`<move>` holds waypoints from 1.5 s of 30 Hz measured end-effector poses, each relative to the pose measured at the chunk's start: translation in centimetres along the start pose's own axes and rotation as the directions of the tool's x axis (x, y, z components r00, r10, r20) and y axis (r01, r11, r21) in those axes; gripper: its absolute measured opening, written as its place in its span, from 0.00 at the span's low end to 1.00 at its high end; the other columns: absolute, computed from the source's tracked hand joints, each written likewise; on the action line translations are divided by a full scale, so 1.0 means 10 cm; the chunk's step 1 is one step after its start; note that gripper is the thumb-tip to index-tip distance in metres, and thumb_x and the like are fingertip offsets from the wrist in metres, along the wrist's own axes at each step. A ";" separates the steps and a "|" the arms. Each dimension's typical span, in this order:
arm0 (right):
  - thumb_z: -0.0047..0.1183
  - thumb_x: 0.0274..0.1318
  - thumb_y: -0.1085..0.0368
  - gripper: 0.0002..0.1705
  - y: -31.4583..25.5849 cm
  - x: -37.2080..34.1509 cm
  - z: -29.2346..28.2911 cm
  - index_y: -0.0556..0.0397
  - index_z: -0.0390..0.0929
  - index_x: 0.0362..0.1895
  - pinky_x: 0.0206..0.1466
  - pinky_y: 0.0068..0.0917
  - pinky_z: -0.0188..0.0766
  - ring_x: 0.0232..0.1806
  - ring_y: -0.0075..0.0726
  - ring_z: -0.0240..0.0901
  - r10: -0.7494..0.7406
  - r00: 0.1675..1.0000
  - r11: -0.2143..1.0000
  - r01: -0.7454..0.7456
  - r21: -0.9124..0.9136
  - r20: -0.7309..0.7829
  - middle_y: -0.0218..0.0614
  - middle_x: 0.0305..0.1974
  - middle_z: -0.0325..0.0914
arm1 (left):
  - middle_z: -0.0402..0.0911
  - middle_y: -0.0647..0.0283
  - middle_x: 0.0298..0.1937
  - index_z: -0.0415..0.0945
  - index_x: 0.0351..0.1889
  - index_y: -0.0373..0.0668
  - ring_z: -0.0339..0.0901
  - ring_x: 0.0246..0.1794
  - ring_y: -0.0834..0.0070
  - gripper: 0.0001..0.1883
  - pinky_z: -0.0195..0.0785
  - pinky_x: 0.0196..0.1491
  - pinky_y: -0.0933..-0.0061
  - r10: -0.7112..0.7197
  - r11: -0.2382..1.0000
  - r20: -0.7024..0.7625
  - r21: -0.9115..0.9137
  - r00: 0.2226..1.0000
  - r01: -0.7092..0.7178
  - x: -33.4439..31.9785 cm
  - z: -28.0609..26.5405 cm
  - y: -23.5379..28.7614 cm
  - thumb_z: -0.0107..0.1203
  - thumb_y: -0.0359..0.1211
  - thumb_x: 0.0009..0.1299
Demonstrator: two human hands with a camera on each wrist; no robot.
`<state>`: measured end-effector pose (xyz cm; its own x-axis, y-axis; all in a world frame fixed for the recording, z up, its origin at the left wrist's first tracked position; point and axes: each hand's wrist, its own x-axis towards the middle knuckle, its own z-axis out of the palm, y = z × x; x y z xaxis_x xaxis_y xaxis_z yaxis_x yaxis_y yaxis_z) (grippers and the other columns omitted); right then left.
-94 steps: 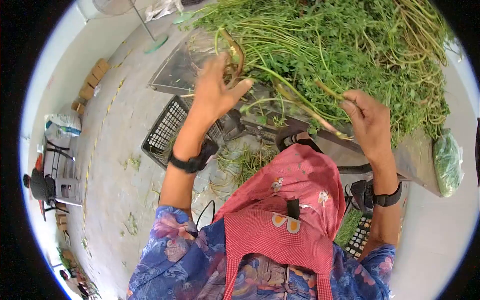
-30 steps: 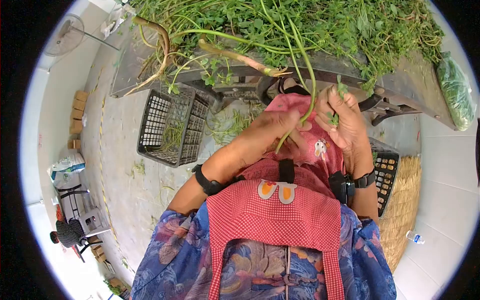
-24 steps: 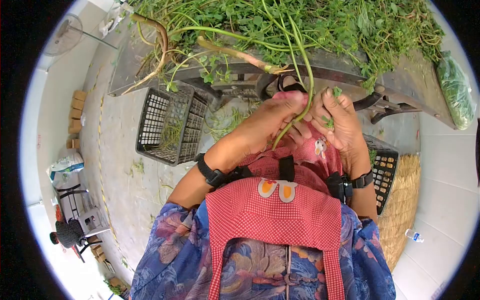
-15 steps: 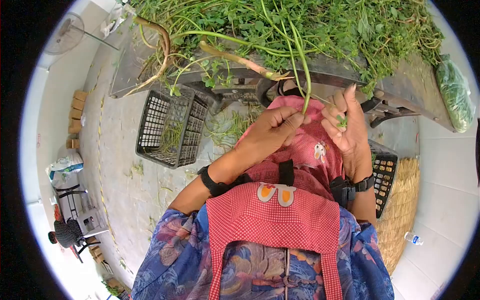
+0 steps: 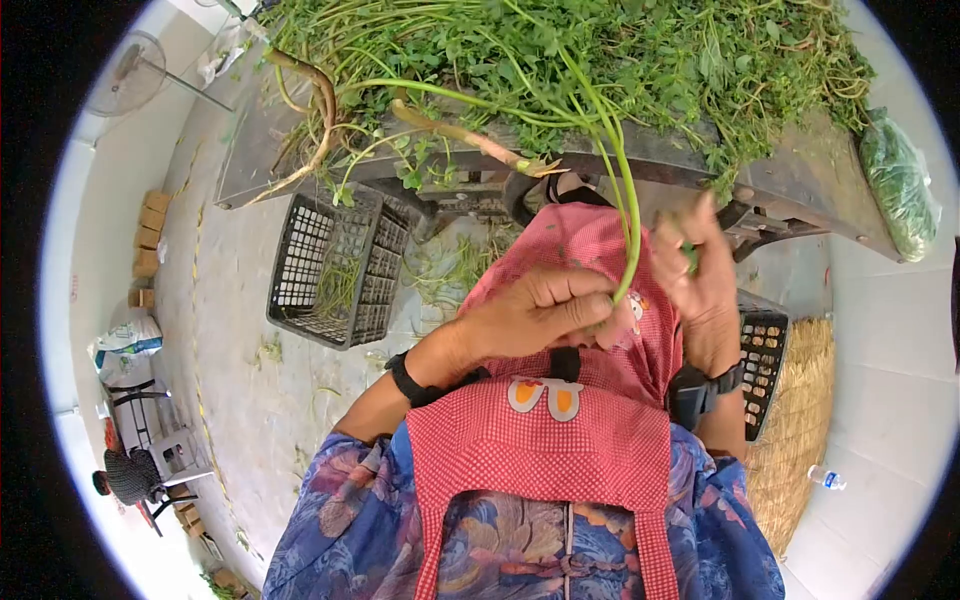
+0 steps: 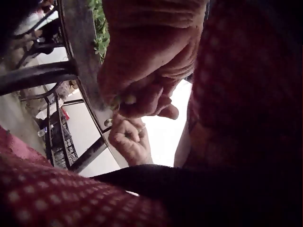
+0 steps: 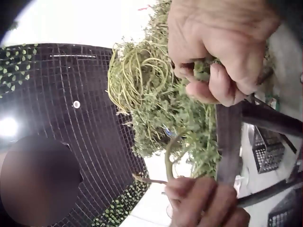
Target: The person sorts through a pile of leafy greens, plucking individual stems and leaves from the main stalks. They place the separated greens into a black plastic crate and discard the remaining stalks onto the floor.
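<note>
My left hand [image 5: 545, 315] pinches the cut end of a long green stem [image 5: 633, 230] in front of the red checked apron [image 5: 560, 455]. From the fingers the stem arches up to the leafy greens heaped [image 5: 600, 75] on the table. Slightly blurred, my right hand [image 5: 695, 265] is off to the right of the stem. Its fingers curl round a small leafy sprig [image 7: 203, 71], mostly hidden in the palm in the right wrist view. A thick pinkish-brown stalk [image 5: 465, 137] and a forked brown stalk [image 5: 325, 105] lie at the table's near edge.
The dark table edge [image 5: 780, 198] runs across beyond my lap. On the floor at left stands a black plastic crate [image 5: 290, 270] with stems inside; another crate [image 5: 765, 350] is at right beside a straw bundle [image 5: 800, 400]. A bag of greens [image 5: 897, 180] lies at the table's right end.
My left hand has come from over the table to my lap, now gripping the long stem, lately drawing it lower. My right hand has moved down and in from the table, now with a leafy sprig.
</note>
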<state>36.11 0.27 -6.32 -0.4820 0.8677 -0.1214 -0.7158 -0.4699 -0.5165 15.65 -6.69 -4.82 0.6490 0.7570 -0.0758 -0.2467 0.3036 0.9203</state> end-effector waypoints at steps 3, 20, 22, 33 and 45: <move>0.42 0.62 0.47 0.23 0.13 -0.02 -0.01 0.56 0.69 0.29 0.08 0.13 0.49 0.09 0.18 0.53 0.042 0.990 0.999 -0.045 -0.022 -0.137 0.27 0.18 0.62 | 0.76 0.69 0.30 0.74 0.45 0.39 0.67 0.27 0.87 0.15 0.60 0.30 0.85 -0.054 0.998 0.094 0.037 0.994 0.051 -0.01 -0.04 -0.08 0.42 0.39 0.74; 0.59 0.52 0.66 0.07 0.20 -0.06 0.34 0.56 0.79 0.33 0.15 0.10 0.47 0.14 0.10 0.54 -0.355 0.918 0.686 0.129 -0.716 -0.175 0.22 0.19 0.71 | 0.76 0.68 0.31 0.75 0.44 0.37 0.69 0.28 0.85 0.13 0.63 0.33 0.83 0.100 0.995 -0.040 0.010 0.994 -0.100 0.08 0.00 0.00 0.45 0.37 0.73; 0.59 0.52 0.66 0.07 0.29 -0.06 0.32 0.57 0.78 0.32 0.15 0.10 0.48 0.13 0.10 0.54 -0.275 0.950 0.790 0.137 -0.598 -0.146 0.22 0.18 0.70 | 0.74 0.71 0.25 0.76 0.43 0.38 0.65 0.21 0.87 0.13 0.57 0.26 0.86 -0.113 0.991 -0.174 0.049 0.978 0.123 0.10 -0.04 0.01 0.47 0.38 0.72; 0.55 0.55 0.67 0.10 -0.04 -0.02 0.39 0.56 0.72 0.24 0.11 0.13 0.44 0.07 0.15 0.51 -0.356 0.918 0.877 0.263 -0.402 -0.177 0.28 0.16 0.69 | 0.72 0.70 0.21 0.77 0.40 0.39 0.62 0.19 0.86 0.12 0.57 0.26 0.84 -0.040 0.996 -0.266 0.066 0.963 0.059 -0.03 -0.14 -0.12 0.48 0.37 0.71; 0.57 0.54 0.65 0.10 0.09 -0.02 0.41 0.58 0.74 0.26 0.12 0.11 0.48 0.10 0.12 0.55 -0.248 0.965 0.835 0.170 -0.523 -0.082 0.30 0.21 0.75 | 0.78 0.66 0.31 0.73 0.47 0.39 0.72 0.23 0.85 0.12 0.66 0.25 0.83 0.450 0.774 -0.317 0.606 0.835 -0.187 0.31 0.09 0.05 0.53 0.33 0.68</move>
<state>33.46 -0.98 -3.33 -0.2457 0.9676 -0.0586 -0.4157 -0.1598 -0.8954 18.15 -4.68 -4.25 0.2025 0.9521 0.2290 0.1237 -0.2568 0.9585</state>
